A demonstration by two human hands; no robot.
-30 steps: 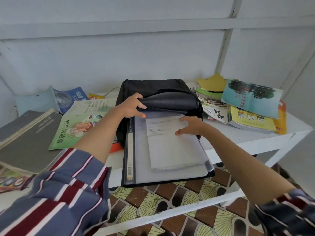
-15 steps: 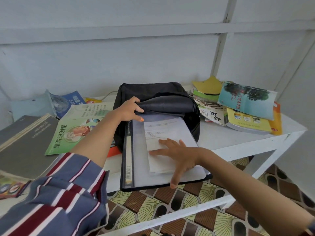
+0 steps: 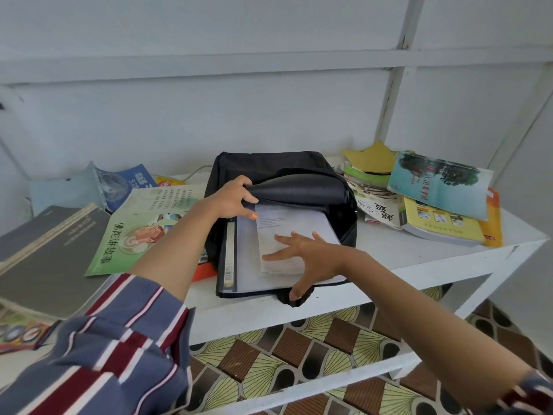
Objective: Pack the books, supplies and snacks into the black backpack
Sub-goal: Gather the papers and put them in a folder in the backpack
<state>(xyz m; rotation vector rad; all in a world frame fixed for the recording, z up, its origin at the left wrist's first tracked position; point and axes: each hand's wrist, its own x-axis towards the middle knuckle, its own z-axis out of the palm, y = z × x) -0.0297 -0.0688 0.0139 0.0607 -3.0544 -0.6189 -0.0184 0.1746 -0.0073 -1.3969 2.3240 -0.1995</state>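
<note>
The black backpack (image 3: 269, 167) lies on the white table (image 3: 419, 250), its mouth facing me. My left hand (image 3: 232, 197) grips the upper flap of the opening and holds it up. A black clear-cover folder (image 3: 239, 265) with a stack of white papers (image 3: 299, 220) on it sticks halfway out of the bag. My right hand (image 3: 302, 253) lies on the papers with fingers spread, its thumb at the folder's near edge.
A pile of books (image 3: 440, 202) sits right of the bag. A green picture book (image 3: 140, 226), a blue booklet (image 3: 134, 181) and a grey book (image 3: 45, 250) lie to the left. An orange item (image 3: 205, 269) peeks from under the bag. A patterned floor shows below.
The folder and papers have slid farther into the backpack. My right hand moved from the papers' far end to their near end, fingers spread. My left hand kept hold of the flap.
</note>
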